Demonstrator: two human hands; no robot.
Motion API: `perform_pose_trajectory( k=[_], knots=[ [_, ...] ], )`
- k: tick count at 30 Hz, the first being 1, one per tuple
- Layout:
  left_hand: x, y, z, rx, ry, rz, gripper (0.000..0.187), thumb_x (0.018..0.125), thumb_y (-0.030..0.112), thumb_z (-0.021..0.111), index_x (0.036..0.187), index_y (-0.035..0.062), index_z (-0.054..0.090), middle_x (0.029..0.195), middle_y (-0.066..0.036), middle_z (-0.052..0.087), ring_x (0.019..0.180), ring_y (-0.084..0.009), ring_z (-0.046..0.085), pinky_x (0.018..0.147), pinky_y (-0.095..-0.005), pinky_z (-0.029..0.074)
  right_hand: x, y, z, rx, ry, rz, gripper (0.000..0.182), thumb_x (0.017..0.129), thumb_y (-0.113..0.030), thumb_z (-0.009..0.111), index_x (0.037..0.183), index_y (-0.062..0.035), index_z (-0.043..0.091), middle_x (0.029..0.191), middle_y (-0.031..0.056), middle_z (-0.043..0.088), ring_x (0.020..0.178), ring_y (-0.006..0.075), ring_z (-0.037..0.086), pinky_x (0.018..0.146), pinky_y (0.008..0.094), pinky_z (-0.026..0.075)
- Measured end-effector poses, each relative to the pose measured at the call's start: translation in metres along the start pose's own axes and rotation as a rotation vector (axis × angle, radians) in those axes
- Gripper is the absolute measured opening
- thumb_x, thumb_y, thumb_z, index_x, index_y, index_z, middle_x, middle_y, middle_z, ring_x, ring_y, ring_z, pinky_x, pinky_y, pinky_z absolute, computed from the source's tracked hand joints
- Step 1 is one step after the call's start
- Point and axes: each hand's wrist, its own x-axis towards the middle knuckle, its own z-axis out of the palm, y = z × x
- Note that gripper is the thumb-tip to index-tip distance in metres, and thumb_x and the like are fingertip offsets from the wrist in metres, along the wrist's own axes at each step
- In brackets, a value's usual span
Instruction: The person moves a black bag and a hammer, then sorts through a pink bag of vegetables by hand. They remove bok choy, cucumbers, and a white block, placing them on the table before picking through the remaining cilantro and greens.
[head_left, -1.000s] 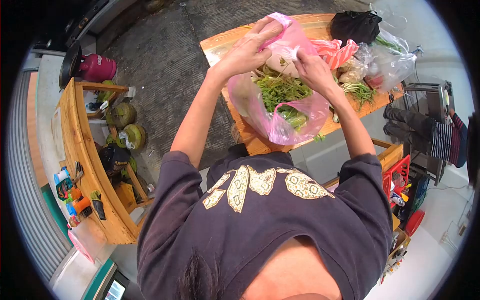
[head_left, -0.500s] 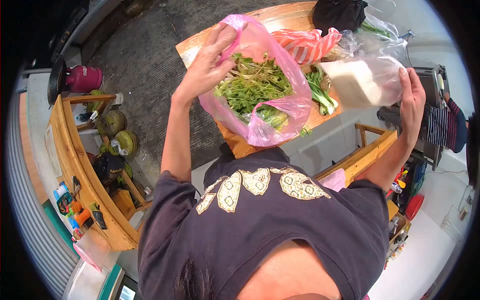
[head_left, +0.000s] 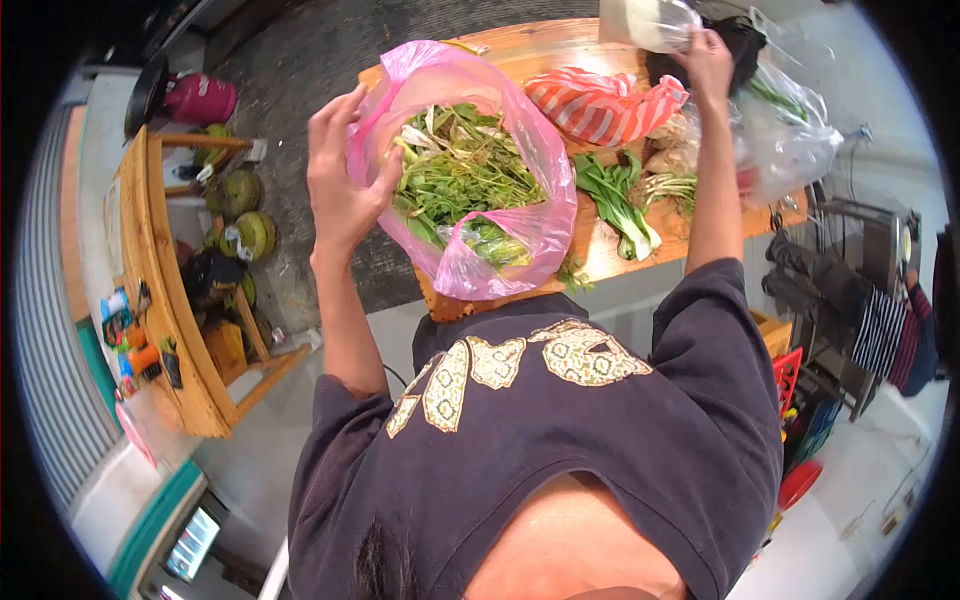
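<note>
A pink plastic bag (head_left: 555,215), its mouth spread wide, stands on the wooden table. Inside it lie leafy green herbs (head_left: 470,165) and a small wrapped bundle of greens. At the bag's left rim is my left hand (head_left: 345,175), thumb apart from the curved fingers; it appears to touch the plastic without a firm grip. My right hand (head_left: 705,65) reaches to the table's far side, pinching the end of a clear plastic bag (head_left: 655,22) with something whitish in it, cut off by the top edge of view.
A red-and-white striped bag (head_left: 605,105), bok choy (head_left: 620,205) and a black bag (head_left: 735,45) share the wooden table (head_left: 560,40). Clear bags (head_left: 795,150) lie at its right end. Green gas cylinders (head_left: 245,237) stand left, by a wooden counter. A person in stripes (head_left: 885,330) is at right.
My right hand has carried the clear bag up and away to the far side of the table. My left hand has slid down the pink bag's left rim, its hold apparently loosened.
</note>
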Motion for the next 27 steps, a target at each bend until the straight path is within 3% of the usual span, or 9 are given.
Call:
perform_pose_trajectory(
  k=[2,8,10,16,19,21,23,25,27],
  knots=[
    [-0.016,0.006,0.002,0.050,0.202,-0.007,0.037,0.075,0.002,0.065,0.112,0.0061,0.061,0.109,-0.008,0.058,0.091,-0.0164,0.057,0.076,-0.0291,0.046,0.009,0.034,0.035,0.171,-0.034,0.123,0.028,0.095,-0.020,0.050,0.094,0.0078,0.057,0.089,0.0117,0.059,0.076,0.0194,0.062,0.068,0.0336,0.061],
    [-0.069,0.027,0.039,0.006,-0.090,-0.276,0.021,0.082,0.004,0.061,0.103,0.0026,0.063,0.093,-0.009,0.062,0.085,-0.0192,0.059,0.075,-0.0313,0.046,0.024,0.137,0.050,0.512,-0.175,0.585,0.027,0.095,-0.014,0.043,0.102,0.0119,0.048,0.100,0.0199,0.053,0.090,0.0377,0.062,0.080,0.0487,0.057],
    [-0.082,0.028,0.059,0.027,-0.198,-0.279,0.021,0.082,0.008,0.061,0.102,0.0020,0.063,0.095,-0.012,0.061,0.088,-0.0231,0.059,0.077,-0.0340,0.047,0.013,0.141,0.023,0.445,-0.157,0.701,0.031,0.093,-0.017,0.046,0.106,0.0108,0.051,0.105,0.0226,0.057,0.088,0.0370,0.063,0.080,0.0397,0.056],
    [-0.117,0.024,0.082,0.142,-0.506,-0.184,0.024,0.082,0.021,0.063,0.095,0.0016,0.062,0.095,-0.015,0.059,0.091,-0.0334,0.057,0.082,-0.0428,0.045,0.008,0.155,-0.019,-0.504,-0.644,0.401,0.035,0.088,-0.028,0.056,0.096,0.0053,0.065,0.079,0.0120,0.068,0.069,0.0216,0.067,0.063,0.0298,0.052],
    [-0.127,0.039,0.075,0.023,-0.644,-0.341,0.018,0.083,0.019,0.063,0.088,0.0017,0.058,0.092,-0.016,0.057,0.088,-0.0338,0.057,0.077,-0.0429,0.046,-0.023,0.065,-0.020,-1.075,-0.403,-0.240,0.036,0.092,-0.028,0.056,0.109,0.0040,0.061,0.089,0.0109,0.067,0.075,0.0156,0.065,0.066,0.0256,0.052],
    [-0.134,0.048,0.070,-0.091,-0.634,-0.421,0.016,0.082,0.016,0.063,0.086,0.0018,0.057,0.088,-0.015,0.057,0.086,-0.0338,0.058,0.075,-0.0426,0.046,-0.072,-0.027,-0.009,-0.479,-0.275,-0.253,0.032,0.093,-0.024,0.056,0.108,0.0035,0.061,0.091,0.0104,0.068,0.076,0.0134,0.064,0.069,0.0257,0.052],
    [-0.137,0.056,0.067,-0.289,-0.666,-0.388,0.012,0.085,0.013,0.061,0.091,0.0024,0.058,0.087,-0.011,0.059,0.084,-0.0275,0.060,0.072,-0.0378,0.047,-0.124,-0.090,0.009,0.132,-0.457,-0.191,0.024,0.094,-0.018,0.055,0.107,0.0012,0.062,0.091,0.0099,0.067,0.079,0.0116,0.064,0.071,0.0258,0.051],
    [-0.133,0.063,0.062,-0.563,-0.765,-0.397,0.012,0.086,0.012,0.060,0.094,0.0027,0.059,0.087,-0.010,0.060,0.083,-0.0237,0.061,0.071,-0.0354,0.048,-0.185,-0.135,0.027,0.191,-0.774,-0.212,0.019,0.092,-0.012,0.055,0.106,0.0002,0.062,0.086,0.0117,0.066,0.077,0.0138,0.063,0.071,0.0273,0.051],
    [-0.138,0.063,0.062,-0.694,-0.769,-0.335,0.013,0.088,0.011,0.057,0.096,0.0009,0.058,0.088,-0.010,0.059,0.074,-0.0235,0.061,0.066,-0.0355,0.050,-0.226,-0.130,0.049,-0.029,-1.050,-0.514,0.021,0.089,-0.014,0.056,0.102,0.0021,0.061,0.084,0.0146,0.065,0.076,0.0211,0.065,0.070,0.0325,0.051]
  ],
)
